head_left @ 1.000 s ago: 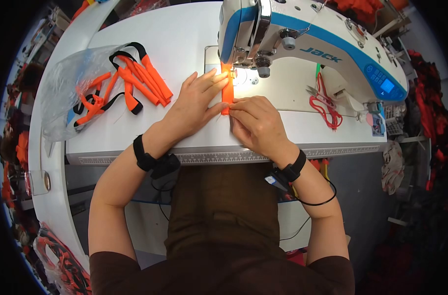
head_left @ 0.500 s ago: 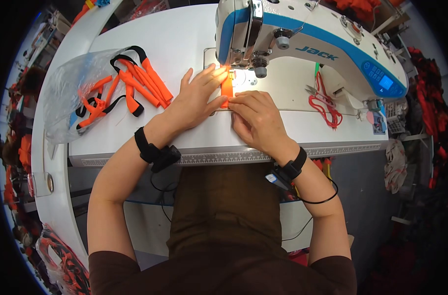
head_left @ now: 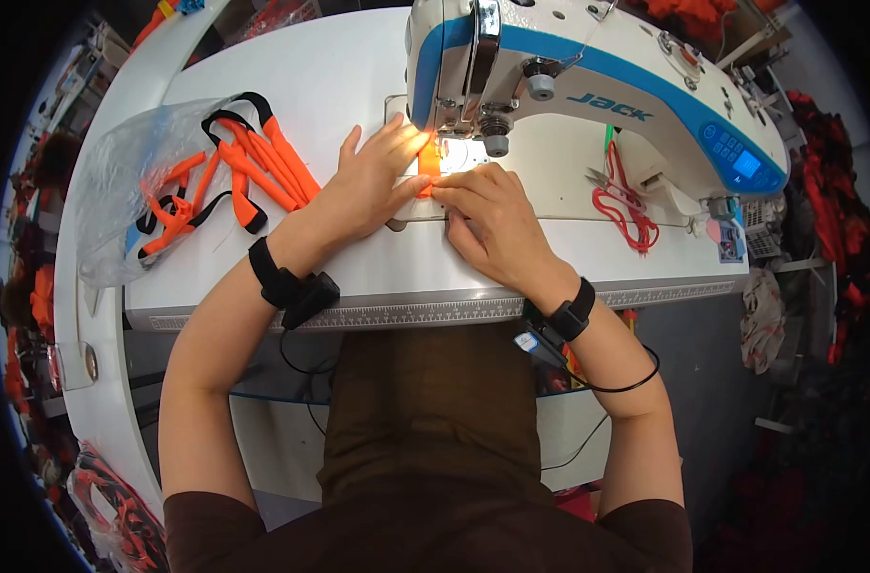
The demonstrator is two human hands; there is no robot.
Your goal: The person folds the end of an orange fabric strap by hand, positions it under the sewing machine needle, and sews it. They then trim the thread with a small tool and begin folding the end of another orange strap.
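A short orange fabric strip [head_left: 428,164] lies beneath the lit needle area of a white and blue sewing machine [head_left: 550,67]. Flat on the machine bed, left of the strip, rests my left hand [head_left: 366,181]; its fingers are stretched out, with thumb and fingertips touching the strip's left edge. My right hand [head_left: 500,224] pinches the near end of the strip between bent fingers and thumb. The machine head covers the strip's far end, and the stitching point cannot be made out.
Orange and black straps [head_left: 254,162] lie partly in a clear plastic bag [head_left: 120,205] on the left. Red-handled scissors [head_left: 626,215] lie under the machine arm. A ruler strip [head_left: 425,313] runs along the table's front edge.
Both hands have slid slightly forward toward the needle, along with the orange strip's near end. The whole view has shifted a little.
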